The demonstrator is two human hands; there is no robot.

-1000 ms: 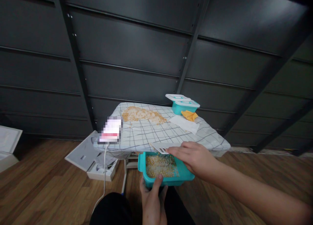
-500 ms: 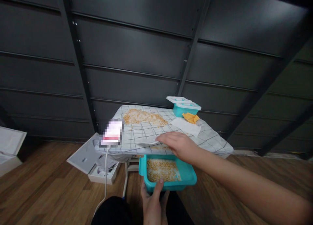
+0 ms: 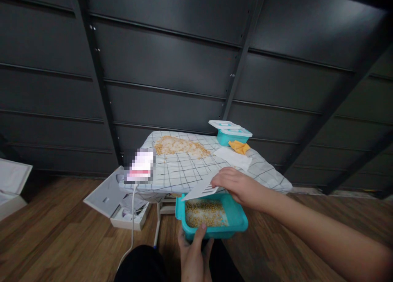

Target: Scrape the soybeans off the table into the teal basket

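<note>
Golden grains (image 3: 181,146), whitish-dusted, heaped toward desk's (image 3: 175,171) far-left corner. Left hand (image 3: 193,255) curled, tub (image 3: 221,232) cupped, thumb over rim, at desk's near edge: turquoise, part-filled with similar mix. Slotted white scraper (image 3: 200,188) gripped by right hand (image 3: 235,183), angled over tub; sweeping-in seemingly underway, steady tub called for.

My right hand (image 3: 231,183) is covering one end of the scraper (image 3: 198,188), which is hiding part of the far rim of the tub (image 3: 236,216). The tub is concealing some fingers of my left hand (image 3: 194,251). The view's edges are cutting off my right arm (image 3: 310,228), my left arm (image 3: 194,274) and the leftmost box (image 3: 12,206). Coarse blocks are blurring the device (image 3: 141,164), and white bits (image 3: 168,144) among the yellow grains (image 3: 159,148) are looking too small to identify.
</note>
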